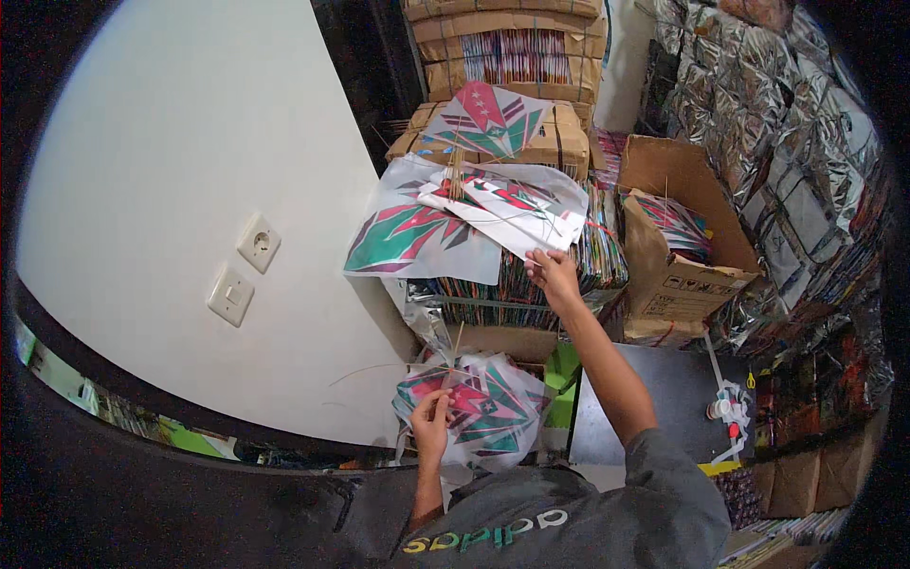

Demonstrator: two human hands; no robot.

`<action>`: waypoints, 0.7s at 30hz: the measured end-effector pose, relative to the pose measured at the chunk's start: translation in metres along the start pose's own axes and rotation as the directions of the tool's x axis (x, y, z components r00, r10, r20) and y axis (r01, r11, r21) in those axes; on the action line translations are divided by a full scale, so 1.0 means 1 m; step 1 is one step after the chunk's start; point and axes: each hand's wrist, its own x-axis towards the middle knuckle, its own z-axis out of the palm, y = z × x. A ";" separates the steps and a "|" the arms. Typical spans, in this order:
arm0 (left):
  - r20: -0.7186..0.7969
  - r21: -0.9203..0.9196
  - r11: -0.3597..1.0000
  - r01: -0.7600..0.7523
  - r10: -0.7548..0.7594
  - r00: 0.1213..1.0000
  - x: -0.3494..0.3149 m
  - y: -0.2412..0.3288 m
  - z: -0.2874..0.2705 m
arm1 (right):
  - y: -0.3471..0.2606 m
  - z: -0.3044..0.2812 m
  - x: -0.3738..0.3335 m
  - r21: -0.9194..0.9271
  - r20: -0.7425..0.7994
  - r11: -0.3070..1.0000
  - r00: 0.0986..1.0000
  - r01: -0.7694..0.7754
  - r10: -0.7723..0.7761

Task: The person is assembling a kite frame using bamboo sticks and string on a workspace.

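Observation:
Low in front of me, my left hand (431,427) is closed on a kite (483,417) of thin sheet printed pink, green and grey, with thin bamboo sticks across it. My right hand (553,273) reaches forward and pinches the near end of a folded white printed sheet (517,216) on top of a stack. Under that sheet lies a larger flat printed sheet (379,228) with green and pink shapes. A bundle of thin bamboo sticks (456,178) rests by the folded sheet's far end. Farther back is another printed sheet (493,123).
The pile of folded printed material (531,299) bears the sheets. An open cardboard box (678,294) stands to its right, and wrapped cardboard bundles (512,71) rise behind. Silvery wrapped stacks (787,123) line the right side. A white panel (190,142) with sockets borders the left. White tape (730,408) lies on a dark surface.

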 end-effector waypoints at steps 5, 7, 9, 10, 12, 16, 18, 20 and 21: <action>0.013 0.045 0.999 0.014 -0.014 1.000 -0.001 -0.001 0.010 | -0.005 -0.001 -0.019 -0.058 0.231 0.998 0.973 0.038 -0.024; 0.013 0.050 0.999 0.019 -0.019 1.000 -0.001 -0.001 0.014 | -0.012 0.001 -0.023 -0.073 0.245 0.993 0.967 0.089 -0.069; 0.004 0.055 0.998 0.025 -0.025 1.000 -0.003 0.001 0.016 | -0.019 0.001 -0.022 -0.067 0.276 0.993 0.958 0.100 -0.078; 0.004 0.035 0.999 0.024 -0.024 1.000 -0.003 0.004 0.017 | -0.025 0.003 -0.025 -0.067 0.283 0.993 0.956 0.095 -0.072; -0.005 0.015 1.000 0.020 -0.020 1.000 -0.001 0.007 0.019 | -0.041 0.002 -0.032 -0.181 0.253 0.969 0.960 0.167 -0.118; -0.004 0.030 0.998 -0.059 0.059 0.998 0.023 0.012 0.015 | -0.057 -0.011 -0.027 -0.140 0.250 0.971 0.956 0.194 -0.155; -0.015 0.009 0.996 -0.085 0.085 0.996 0.040 0.030 0.023 | -0.069 -0.031 -0.024 -0.085 0.272 0.969 0.941 0.231 -0.201; -0.006 0.012 0.989 -0.148 0.148 0.989 0.063 0.051 0.023 | -0.086 -0.036 -0.040 -0.044 0.256 0.981 0.952 0.187 -0.170; 0.013 0.010 0.977 -0.212 0.212 0.977 0.075 0.063 0.025 | -0.089 -0.043 -0.043 -0.041 0.257 0.981 0.951 0.190 -0.174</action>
